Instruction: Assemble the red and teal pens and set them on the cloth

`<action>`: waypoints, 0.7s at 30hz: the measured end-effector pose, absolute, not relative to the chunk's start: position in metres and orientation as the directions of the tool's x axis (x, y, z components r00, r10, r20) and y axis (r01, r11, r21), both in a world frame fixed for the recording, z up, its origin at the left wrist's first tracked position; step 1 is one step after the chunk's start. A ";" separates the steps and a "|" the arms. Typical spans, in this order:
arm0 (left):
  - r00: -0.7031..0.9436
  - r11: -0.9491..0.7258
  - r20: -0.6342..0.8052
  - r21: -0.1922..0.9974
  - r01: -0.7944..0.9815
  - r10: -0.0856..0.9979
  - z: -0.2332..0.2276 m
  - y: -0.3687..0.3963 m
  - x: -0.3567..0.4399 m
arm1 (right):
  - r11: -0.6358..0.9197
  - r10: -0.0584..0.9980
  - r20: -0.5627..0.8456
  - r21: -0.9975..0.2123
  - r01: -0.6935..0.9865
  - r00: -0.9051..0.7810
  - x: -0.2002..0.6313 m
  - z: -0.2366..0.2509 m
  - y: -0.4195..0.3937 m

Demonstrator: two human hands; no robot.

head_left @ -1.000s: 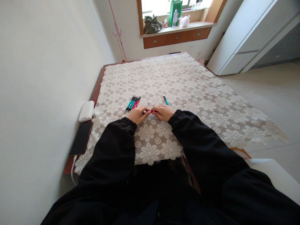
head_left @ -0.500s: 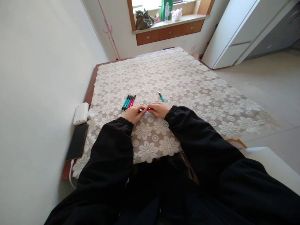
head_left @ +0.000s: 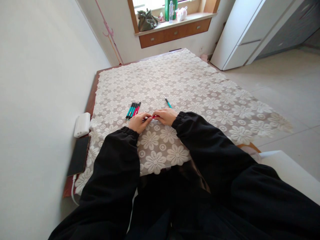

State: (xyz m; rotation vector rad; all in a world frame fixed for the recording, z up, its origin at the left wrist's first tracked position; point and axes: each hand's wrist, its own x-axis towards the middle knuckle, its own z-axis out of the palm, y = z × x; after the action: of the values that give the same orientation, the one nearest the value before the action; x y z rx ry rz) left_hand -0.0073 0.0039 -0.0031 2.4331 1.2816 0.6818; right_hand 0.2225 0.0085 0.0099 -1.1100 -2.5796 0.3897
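Observation:
My left hand (head_left: 140,122) and my right hand (head_left: 165,116) meet fingertip to fingertip just above the lace tablecloth (head_left: 155,162). Between them shows a short bit of a red pen (head_left: 153,116), pinched from both sides; most of it is hidden by my fingers. Beyond my left hand lies a row of several pens (head_left: 132,110), teal and red with black ends, side by side. A single teal pen (head_left: 168,102) with a black grip and pale tip lies apart, just past my right hand.
On the table's left edge sit a white power bank (head_left: 82,124) and a dark phone-like slab (head_left: 79,156) with a white cable (head_left: 73,190). A wall rises close on the left. A white chair-like surface (head_left: 290,170) is at lower right.
The whole view has shifted slightly, moving everything a little left in the picture. Both hands keep their pinch on the red pen, with the fingertips closer together.

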 end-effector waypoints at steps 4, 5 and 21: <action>0.493 -0.560 0.269 0.469 0.683 0.827 -0.003 0.004 -0.007 | 0.651 0.750 0.173 -0.358 0.669 -0.638 0.222 0.009 0.008; 0.494 -0.562 0.271 0.467 0.683 0.826 -0.003 0.004 -0.007 | 0.652 0.751 0.175 -0.355 0.670 -0.637 0.223 0.009 0.009; 0.469 -0.534 0.258 0.467 0.705 0.845 0.000 0.001 -0.004 | 0.667 0.740 0.211 -0.351 0.657 -0.638 0.224 0.010 0.007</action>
State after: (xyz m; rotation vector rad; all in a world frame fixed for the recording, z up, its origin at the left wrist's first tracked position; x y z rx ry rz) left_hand -0.0041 0.0011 -0.0001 2.4251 1.3191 0.6723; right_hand 0.2237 0.0067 0.0096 -1.1065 -2.5478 0.3452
